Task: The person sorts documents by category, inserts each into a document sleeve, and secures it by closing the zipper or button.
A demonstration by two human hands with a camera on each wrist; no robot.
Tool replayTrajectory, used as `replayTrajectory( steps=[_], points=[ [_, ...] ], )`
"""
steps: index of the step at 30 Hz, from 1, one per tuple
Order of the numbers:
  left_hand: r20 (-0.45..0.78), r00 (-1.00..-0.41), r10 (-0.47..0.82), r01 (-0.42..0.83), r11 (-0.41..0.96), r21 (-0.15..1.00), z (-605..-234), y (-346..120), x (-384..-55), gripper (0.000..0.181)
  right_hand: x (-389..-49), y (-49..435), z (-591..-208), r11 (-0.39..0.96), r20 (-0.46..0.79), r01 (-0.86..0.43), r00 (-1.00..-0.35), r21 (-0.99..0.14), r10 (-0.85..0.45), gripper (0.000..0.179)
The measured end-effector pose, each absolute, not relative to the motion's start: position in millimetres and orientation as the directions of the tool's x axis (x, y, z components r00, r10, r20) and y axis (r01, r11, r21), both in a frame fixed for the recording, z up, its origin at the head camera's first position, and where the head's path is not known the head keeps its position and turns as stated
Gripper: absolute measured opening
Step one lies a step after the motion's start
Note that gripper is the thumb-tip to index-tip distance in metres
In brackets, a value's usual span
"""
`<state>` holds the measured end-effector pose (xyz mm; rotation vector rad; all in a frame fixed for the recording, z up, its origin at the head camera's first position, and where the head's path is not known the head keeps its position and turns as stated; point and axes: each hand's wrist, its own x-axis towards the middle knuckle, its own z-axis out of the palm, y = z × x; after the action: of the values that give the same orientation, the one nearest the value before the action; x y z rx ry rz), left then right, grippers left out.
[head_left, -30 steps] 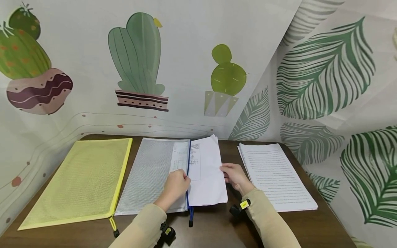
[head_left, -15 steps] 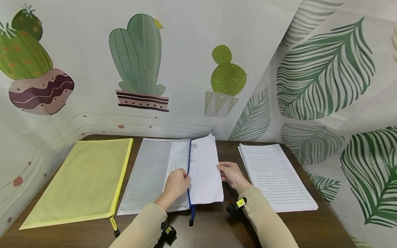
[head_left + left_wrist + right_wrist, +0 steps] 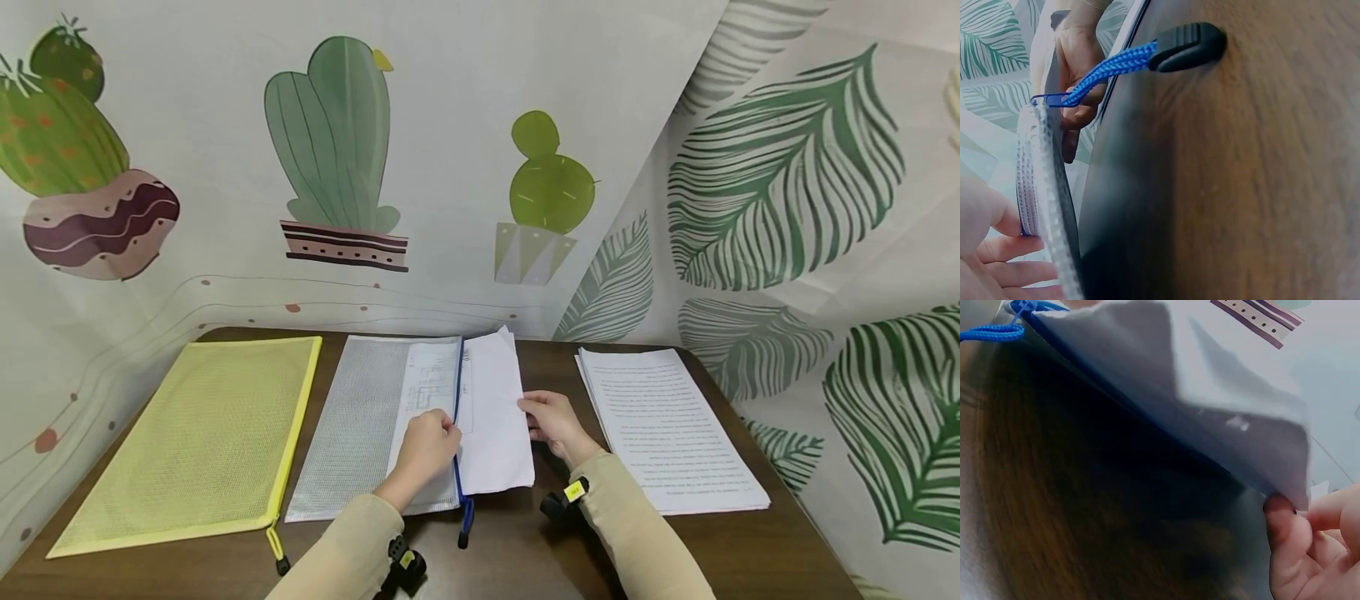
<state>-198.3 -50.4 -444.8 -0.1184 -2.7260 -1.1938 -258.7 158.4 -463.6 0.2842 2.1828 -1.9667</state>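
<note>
A clear mesh zipper pouch with a blue zipper edge lies in the middle of the table. White paper sheets reach partly into its right side, the inserted part showing through the mesh. With curled fingers my left hand pinches the pouch's blue-edged opening; the left wrist view shows thumb and finger on that edge. At the right, my right hand grips the sheets' outer edge between thumb and fingers, also seen in the right wrist view. A blue cord pull with a black end hangs at the pouch's near corner.
A yellow mesh zipper pouch lies flat on the left. On the right rests a stack of printed paper. Behind the brown table stands a patterned wall covering with cacti and leaves.
My right hand has moved left with the sheets, so more of them sits inside the clear pouch. The left hand has stayed on the opening's edge.
</note>
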Motion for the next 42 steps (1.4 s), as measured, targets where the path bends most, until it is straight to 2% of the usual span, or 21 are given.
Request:
replayTrajectory(
  steps=[15,29,42],
  points=[
    [0.167,-0.986,0.010,0.132,0.665,0.735,-446.4,-47.6,-200.2,0.012,-260.5,151.5,-463.3,0.145,-0.268,0.269,-0.963,-0.952,0.026,0.030],
    [0.168,-0.986,0.017,0.137,0.658,0.740,-447.1,-46.7,-202.0,0.012,-261.8,145.1,-464.8,0.126,-0.258,0.257,-0.966,-0.958,0.008,0.030],
    [0.159,-0.987,0.013,0.128,0.664,0.736,-446.3,-46.9,-202.5,0.012,-261.2,147.3,-461.2,0.114,-0.297,0.294,-0.955,-0.949,-0.008,0.030]
  ],
)
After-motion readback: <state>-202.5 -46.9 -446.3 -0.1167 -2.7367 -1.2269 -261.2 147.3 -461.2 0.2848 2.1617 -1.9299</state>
